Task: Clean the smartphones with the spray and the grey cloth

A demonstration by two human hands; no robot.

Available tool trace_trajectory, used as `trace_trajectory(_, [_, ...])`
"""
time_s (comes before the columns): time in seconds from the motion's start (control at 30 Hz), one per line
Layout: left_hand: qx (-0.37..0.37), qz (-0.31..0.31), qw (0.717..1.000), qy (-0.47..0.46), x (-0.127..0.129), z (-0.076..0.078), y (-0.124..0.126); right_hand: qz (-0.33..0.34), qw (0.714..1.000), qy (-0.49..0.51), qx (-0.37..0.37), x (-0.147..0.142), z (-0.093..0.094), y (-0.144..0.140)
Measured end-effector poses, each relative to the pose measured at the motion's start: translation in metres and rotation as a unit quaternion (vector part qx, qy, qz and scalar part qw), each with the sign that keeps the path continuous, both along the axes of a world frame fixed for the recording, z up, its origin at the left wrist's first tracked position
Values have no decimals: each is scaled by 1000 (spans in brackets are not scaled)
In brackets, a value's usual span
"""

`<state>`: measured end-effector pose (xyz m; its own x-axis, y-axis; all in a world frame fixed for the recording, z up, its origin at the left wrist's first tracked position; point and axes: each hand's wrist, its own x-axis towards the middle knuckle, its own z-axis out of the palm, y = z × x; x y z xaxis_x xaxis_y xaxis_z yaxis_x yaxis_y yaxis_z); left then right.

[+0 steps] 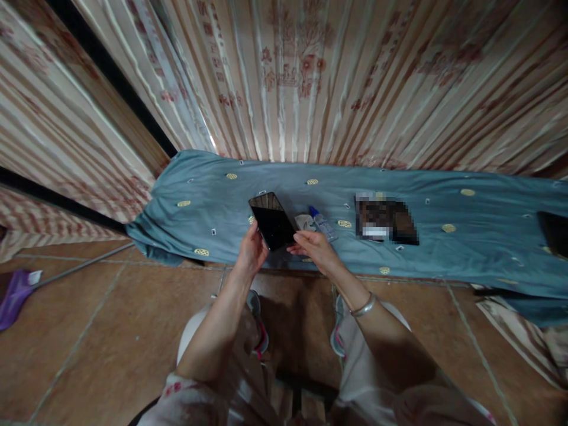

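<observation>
Black glass, that's what I've got up front: a dark phone (271,220), screen blank and shiny, tilted with its top end leaning away from me and to the left. My left hand (252,251) is clamped on its lower left edge, fingers wrapped behind, thumb along the side. My right hand (313,247) comes in from the other side, fingertips pinching the phone's lower right corner, a silver bangle (364,306) sitting on that wrist. So both hands are closed on the phone, and it hangs in the air just above the near edge of the blue cloth (444,248).

Just right of the phone, lying on the cloth, there's a small clear tube with a blue cap (322,223), and tucked between that tube and the phone a crumpled pale wipe (304,222). Further right of the phone, well apart, a dark flat thing (385,220) rests on the cloth; it's blurred, I can't tell what it is. Far right of the phone, at the frame's edge, another dark slab (554,232) lies on the cloth.

Behind the phone, a striped, printed curtain (310,77) hangs. Below the phone, brown floor tiles (110,343) and my knees. Far left of the phone, a purple mop head (15,293) lies on the tiles.
</observation>
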<state>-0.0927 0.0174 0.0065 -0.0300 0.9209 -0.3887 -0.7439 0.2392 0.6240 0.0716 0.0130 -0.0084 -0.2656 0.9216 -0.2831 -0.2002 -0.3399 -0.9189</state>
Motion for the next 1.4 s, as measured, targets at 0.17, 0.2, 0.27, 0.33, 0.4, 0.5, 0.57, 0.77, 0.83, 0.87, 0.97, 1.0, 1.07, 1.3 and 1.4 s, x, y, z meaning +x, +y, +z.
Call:
trace_trajectory(0.17, [-5, 11, 1000, 2, 0, 2, -2, -3, 1000, 0, 9, -3, -1, -2])
trace_trajectory(0.2, [-5, 12, 1000, 2, 0, 3, -2, -3, 1000, 0, 11, -3, -1, -2])
trace_trajectory(0.27, [-9, 11, 1000, 1, 1, 5, -2, -6, 1000, 4, 12, -3, 0, -3])
trace_trajectory(0.33, [-16, 12, 1000, -1, 2, 8, -3, -6, 1000, 7, 13, -2, 0, -3])
trace_trajectory(0.4, [-18, 14, 1000, -1, 4, 10, -3, -4, 1000, 5, 15, -2, 1, -3])
trace_trajectory(0.5, [-6, 20, 1000, 6, 4, 13, -4, -2, 1000, -9, 16, -2, 0, -2])
trace_trajectory(0.57, [11, 14, 1000, 17, 3, 13, -5, -7, 1000, -13, 12, -1, -1, -2])
trace_trajectory(0.77, [58, -43, 997, 38, -2, 14, -9, -17, 1000, 5, 2, 5, -3, 3])
trace_trajectory(0.83, [62, -62, 995, 42, -3, 15, -10, -17, 1000, 4, 5, 7, -3, 3])
trace_trajectory(0.87, [63, -69, 995, 46, -4, 14, -11, -16, 1000, 2, 8, 7, -3, 4])
trace_trajectory(0.97, [66, -80, 993, 61, -5, 12, -11, -12, 1000, -4, 20, 8, -2, 3])
trace_trajectory(1.0, [69, -82, 992, 66, -5, 11, -11, -12, 1000, -5, 22, 8, -2, 3])
trace_trajectory(1.07, [76, -85, 991, 72, -4, 10, -11, -15, 1000, -6, 23, 7, -2, 3])
trace_trajectory(1.3, [90, -78, 989, 83, -1, 12, -13, -27, 998, -30, 46, 6, -6, 4])
trace_trajectory(1.4, [95, -78, 989, 84, -1, 13, -13, -31, 997, -40, 52, 6, -7, 4])
